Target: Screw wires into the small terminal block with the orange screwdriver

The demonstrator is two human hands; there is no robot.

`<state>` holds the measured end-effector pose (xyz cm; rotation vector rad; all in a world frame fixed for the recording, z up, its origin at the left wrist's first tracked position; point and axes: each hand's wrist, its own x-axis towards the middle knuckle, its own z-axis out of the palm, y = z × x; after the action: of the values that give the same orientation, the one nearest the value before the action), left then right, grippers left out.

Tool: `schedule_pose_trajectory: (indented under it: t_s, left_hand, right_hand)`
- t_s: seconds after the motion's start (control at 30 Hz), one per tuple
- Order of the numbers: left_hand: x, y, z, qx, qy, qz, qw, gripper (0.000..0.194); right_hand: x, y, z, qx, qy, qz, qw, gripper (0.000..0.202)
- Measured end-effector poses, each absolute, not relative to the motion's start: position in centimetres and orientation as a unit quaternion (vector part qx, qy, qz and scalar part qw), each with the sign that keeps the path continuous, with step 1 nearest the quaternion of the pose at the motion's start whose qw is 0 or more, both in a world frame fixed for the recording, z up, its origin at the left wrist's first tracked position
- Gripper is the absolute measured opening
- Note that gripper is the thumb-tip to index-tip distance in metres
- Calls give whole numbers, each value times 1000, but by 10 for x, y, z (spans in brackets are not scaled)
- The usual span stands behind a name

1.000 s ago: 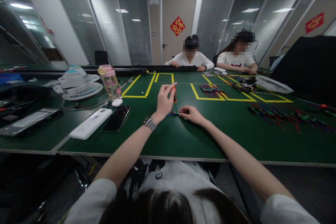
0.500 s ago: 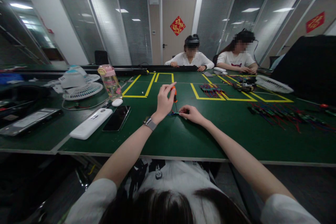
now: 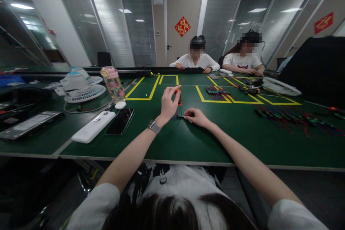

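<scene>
My left hand (image 3: 170,101) is closed around the orange-and-black handle of a screwdriver (image 3: 180,100), which stands nearly upright with its shaft pointing down. The tip meets a small green circuit board (image 3: 179,116) with thin coloured wires, lying on the green table (image 3: 185,143). From the right, my right hand (image 3: 196,116) pinches the board's right end between thumb and fingers, resting low on the tabletop. The fingers hide part of the board, and the exact spot under the tip is too small to make out.
Left of my arms lie a black phone (image 3: 120,121), a white power bank (image 3: 94,126), a bottle (image 3: 113,84) and a white fan (image 3: 84,93). Wired boards (image 3: 218,92) sit inside yellow tape, with another wired pile (image 3: 293,118) at right. Two people (image 3: 195,59) sit across the table.
My left fingers have shifted very slightly on the screwdriver handle. The board and my right hand stay in the same place.
</scene>
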<state>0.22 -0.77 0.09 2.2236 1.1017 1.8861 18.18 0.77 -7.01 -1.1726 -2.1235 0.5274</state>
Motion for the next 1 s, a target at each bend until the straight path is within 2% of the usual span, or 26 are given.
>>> schedule_pose_trajectory:
  t_s: [0.53,1.0]
  left_hand:
    - [2,-5,-1,723,338,602,18,32]
    - [2,-5,-1,724,336,602,0,31]
  right_hand:
    - [181,7,-70,-444,-809,205,325,18]
    - [182,7,-70,-437,-810,206,334,17]
